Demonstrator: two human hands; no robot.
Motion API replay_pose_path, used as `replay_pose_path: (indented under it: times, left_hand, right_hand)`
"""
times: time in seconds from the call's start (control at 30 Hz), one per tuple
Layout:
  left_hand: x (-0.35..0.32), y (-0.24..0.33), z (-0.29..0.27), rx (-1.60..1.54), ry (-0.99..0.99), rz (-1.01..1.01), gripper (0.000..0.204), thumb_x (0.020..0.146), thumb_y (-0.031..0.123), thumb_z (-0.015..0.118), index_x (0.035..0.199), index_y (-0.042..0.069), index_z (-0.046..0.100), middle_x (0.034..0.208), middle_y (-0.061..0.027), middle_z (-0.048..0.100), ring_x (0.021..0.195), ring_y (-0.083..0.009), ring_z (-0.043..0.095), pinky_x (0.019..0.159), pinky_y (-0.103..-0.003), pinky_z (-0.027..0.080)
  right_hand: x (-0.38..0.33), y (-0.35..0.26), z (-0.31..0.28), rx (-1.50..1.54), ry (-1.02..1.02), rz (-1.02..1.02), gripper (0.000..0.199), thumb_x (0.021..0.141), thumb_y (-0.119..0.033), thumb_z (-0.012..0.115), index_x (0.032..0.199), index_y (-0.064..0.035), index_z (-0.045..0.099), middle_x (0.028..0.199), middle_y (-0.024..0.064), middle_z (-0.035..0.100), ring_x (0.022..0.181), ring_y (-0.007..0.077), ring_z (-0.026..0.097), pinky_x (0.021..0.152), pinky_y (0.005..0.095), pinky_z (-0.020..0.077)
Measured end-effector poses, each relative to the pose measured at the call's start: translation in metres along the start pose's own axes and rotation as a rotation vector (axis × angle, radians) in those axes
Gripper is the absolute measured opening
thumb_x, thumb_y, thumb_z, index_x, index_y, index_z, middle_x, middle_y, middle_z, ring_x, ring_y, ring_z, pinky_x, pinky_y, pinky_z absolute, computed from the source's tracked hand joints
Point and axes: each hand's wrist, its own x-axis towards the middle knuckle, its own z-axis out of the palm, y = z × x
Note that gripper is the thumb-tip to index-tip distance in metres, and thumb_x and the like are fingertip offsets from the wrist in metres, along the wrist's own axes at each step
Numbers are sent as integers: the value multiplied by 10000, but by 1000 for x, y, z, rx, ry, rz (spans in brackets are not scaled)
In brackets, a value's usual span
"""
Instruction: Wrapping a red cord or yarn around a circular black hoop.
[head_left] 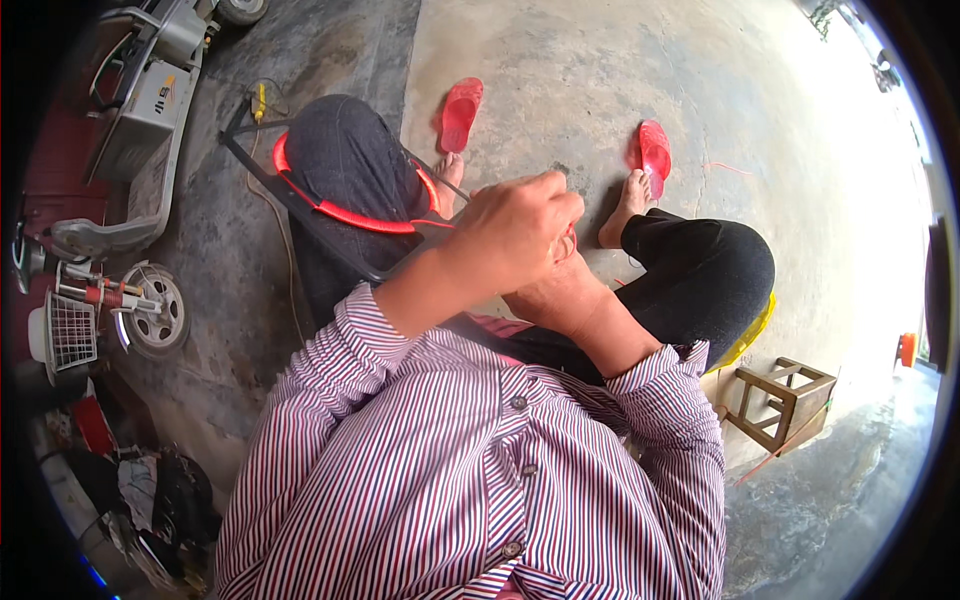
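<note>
A black angular frame [258,172] rests over my left knee. Its curved part is closely wrapped in red cord [345,214], and a loose red strand runs from the wrapping toward my hands. My left hand [522,222] is closed in front of my belly, just right of the frame. Against it, slightly lower, my right hand [552,290] is closed too, its fingers mostly hidden behind the left. A bit of the red strand shows between the two hands, and another bit shows below my right wrist.
Two red slippers [462,112] lie on the concrete floor by my bare feet. A small wooden stool [790,405] stands at the right. At left are a parked scooter [150,150], a white basket [70,335] and a yellow-handled tool [259,102]. Red cord scraps [728,168] lie about.
</note>
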Motion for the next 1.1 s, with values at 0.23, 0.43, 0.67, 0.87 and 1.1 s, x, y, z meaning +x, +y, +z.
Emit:
replay_pose_path:
  times: [0.23,0.43,0.67,0.87,1.1]
  left_hand:
    - [13,-20,3,215,23,-211,94,776,95,660,817,60,582,836,-142,588,748,-391,616,673,-492,485]
    - [6,-25,-18,218,197,-309,97,783,18,656,841,27,580,830,-156,604,741,-392,614,642,-455,497]
    - [3,-16,-47,147,499,-131,93,809,-55,645,877,-1,612,787,-117,598,646,-243,632,574,-329,492]
    - [5,1,-40,79,522,-109,105,810,-46,655,892,10,621,809,-116,606,673,-255,634,592,-334,494]
    - [1,11,23,109,253,-6,85,797,14,582,878,41,577,844,-108,566,791,-311,615,702,-426,498]
  right_hand:
    - [16,0,-5,293,34,24,341,822,-106,557,1150,-88,648,1244,100,588,1250,278,505,1109,553,280]
    - [17,-4,-35,-157,-119,-54,318,823,-180,604,1122,-106,684,1282,59,557,1319,248,431,1107,612,255]
    - [19,4,-54,639,249,219,228,842,-228,672,998,-66,705,1132,120,654,1046,283,622,919,419,445]
    - [15,31,-60,2090,594,718,643,977,-519,410,1294,32,506,1327,162,546,1174,273,567,1000,401,430]
    - [21,25,-60,2329,622,668,797,944,-628,389,1370,46,418,1360,234,502,1242,312,513,1050,426,401]
